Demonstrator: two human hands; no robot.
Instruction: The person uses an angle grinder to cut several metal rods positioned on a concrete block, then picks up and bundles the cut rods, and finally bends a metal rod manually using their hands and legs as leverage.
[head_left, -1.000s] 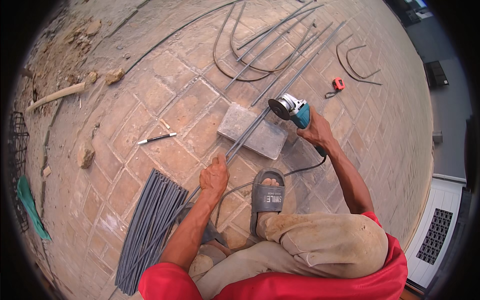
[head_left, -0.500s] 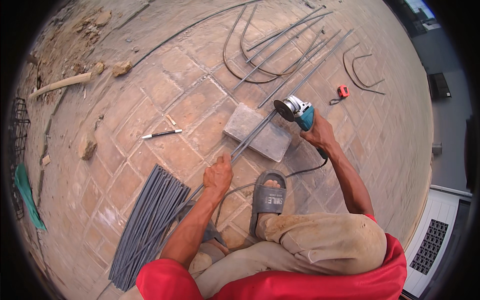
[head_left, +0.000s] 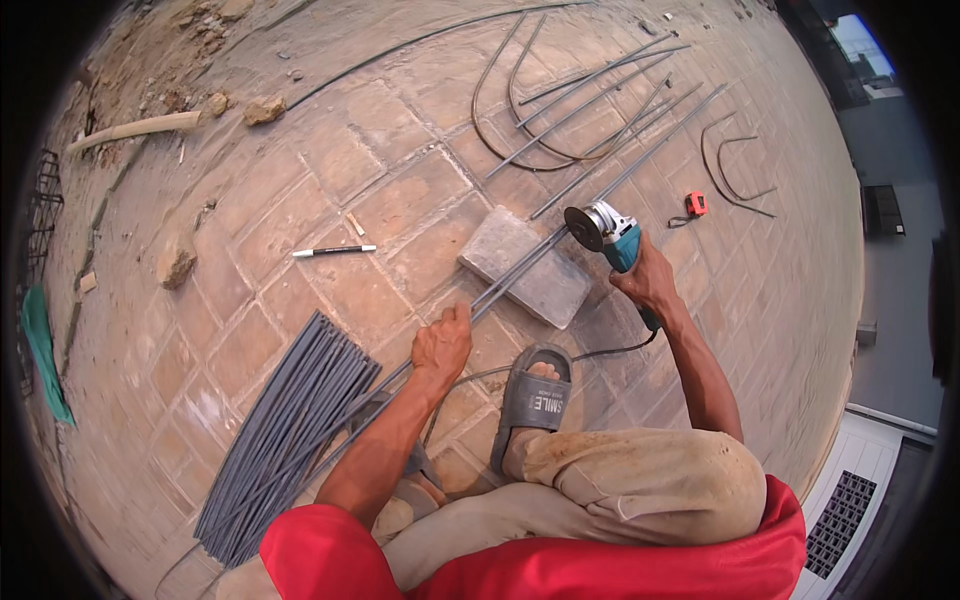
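Thin grey rods (head_left: 523, 264), 2 at least, lie diagonally over the concrete block (head_left: 560, 293), between my hands. L hand (head_left: 443, 343) is closed around them, just off the block's near-left side; near ends run back past my L forearm (head_left: 390, 440) twd the rod bundle (head_left: 290, 435). Far ends go on up-right, past the block.

R hand (head_left: 649, 280) is wrapped round the body of the angle grinder (head_left: 621, 247), teal w/ silver head. Its dark disc (head_left: 584, 229) sits right by the rods at the block's far edge; can't tell if it's touching or spinning. Hands well apart from each other, each clamped on its own item. Black cord (head_left: 610, 351) drops from the grinder's rear & curves L behind my grey sandal (head_left: 535, 395), which is planted just below the block.

Further out: marker pen (head_left: 335, 250), black w/ white ends, on the paving (head_left: 410, 200) L of block. Red tape measure (head_left: 696, 203) R of grinder. Big U-bent rods (head_left: 480, 110) up top, w/ straight ones across them; smaller bent rods (head_left: 722, 190) upper R, near the tape. Bundle lies lower L, approx. parallel pcs. Stone (head_left: 176, 262) & green cloth (head_left: 45, 355) far L; pale stick (head_left: 140, 130) upper L.
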